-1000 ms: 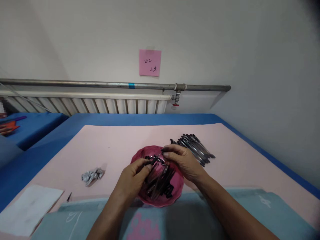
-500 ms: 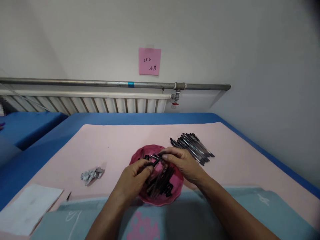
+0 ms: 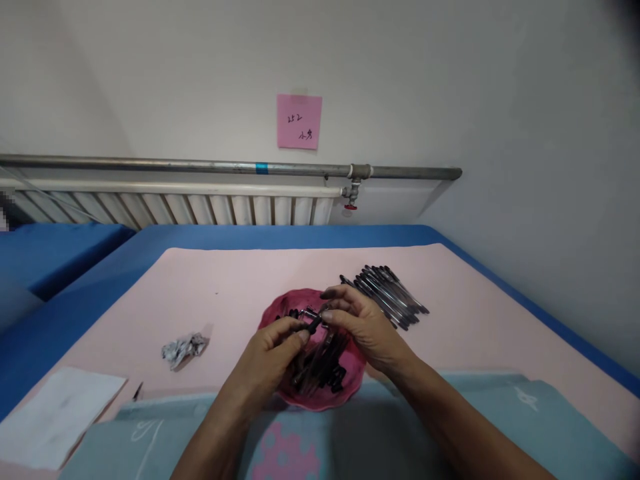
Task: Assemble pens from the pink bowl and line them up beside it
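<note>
Over a pink scalloped bowl [image 3: 354,383], my left hand [image 3: 267,357] pinches a short black pen part [image 3: 314,325] between thumb and fingers. My right hand [image 3: 367,327] closes thumb and a finger on the upper right end of the same part; its other fingers are lifted, with a dark smudge on one fingertip. Whether the part is a cap or a grip is too small to tell. Clear pen barrels and black pen pieces [image 3: 325,367] lie jumbled inside the bowl. Just beyond my right hand, several black-capped clear pens [image 3: 387,293] lie side by side on the pink mat.
Crumpled grey paper [image 3: 184,350] lies left of the bowl. Farther left are a white cloth [image 3: 60,417] and a small dark pen tip [image 3: 138,392]. A blue-green cloth [image 3: 490,427] covers the near edge of the pink mat [image 3: 230,273]. A radiator and pipe [image 3: 200,165] run behind.
My right hand's upper fingers have lifted and spread slightly, while its thumb stays at the black pen part. My left hand has hardly moved.
</note>
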The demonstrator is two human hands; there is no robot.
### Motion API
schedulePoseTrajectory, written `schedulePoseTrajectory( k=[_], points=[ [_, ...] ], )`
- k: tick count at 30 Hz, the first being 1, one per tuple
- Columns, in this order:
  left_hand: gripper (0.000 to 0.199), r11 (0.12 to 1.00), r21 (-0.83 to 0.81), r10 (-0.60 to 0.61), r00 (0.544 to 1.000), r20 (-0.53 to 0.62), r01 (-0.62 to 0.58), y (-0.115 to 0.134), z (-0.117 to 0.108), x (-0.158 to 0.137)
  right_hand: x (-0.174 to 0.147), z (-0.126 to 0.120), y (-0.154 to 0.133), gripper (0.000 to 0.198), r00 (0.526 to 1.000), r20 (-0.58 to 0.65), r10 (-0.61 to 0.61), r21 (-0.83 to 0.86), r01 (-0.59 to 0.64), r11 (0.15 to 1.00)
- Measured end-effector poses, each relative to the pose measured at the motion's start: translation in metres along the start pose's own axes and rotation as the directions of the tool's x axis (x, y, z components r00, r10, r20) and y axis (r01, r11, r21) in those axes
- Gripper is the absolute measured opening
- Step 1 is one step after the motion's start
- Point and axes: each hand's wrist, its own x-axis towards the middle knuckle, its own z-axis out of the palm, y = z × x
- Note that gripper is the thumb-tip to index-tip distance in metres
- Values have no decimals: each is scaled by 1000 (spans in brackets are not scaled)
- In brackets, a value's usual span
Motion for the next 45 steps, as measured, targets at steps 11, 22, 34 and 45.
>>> schedulePoseTrajectory(
  k=[11,22,34,45],
  points=[
    [18,999,-46,22,999,-36,-24,6,2,-2,1,2,3,16,991,78,111,199,-125,972],
    [20,996,52,77,996,-42,-75,-5,-3,4,2,2,9,19,996,13,92,112,-92,989],
    [23,969,223,118,993,-26,-109,9,2,-6,2,-1,11,17,996,33,79,-6,-78,997],
    [23,889,426,194,981,-15,-170,9,-1,-6,-1,-2,5,14,992,36,123,-61,-120,991]
  ],
)
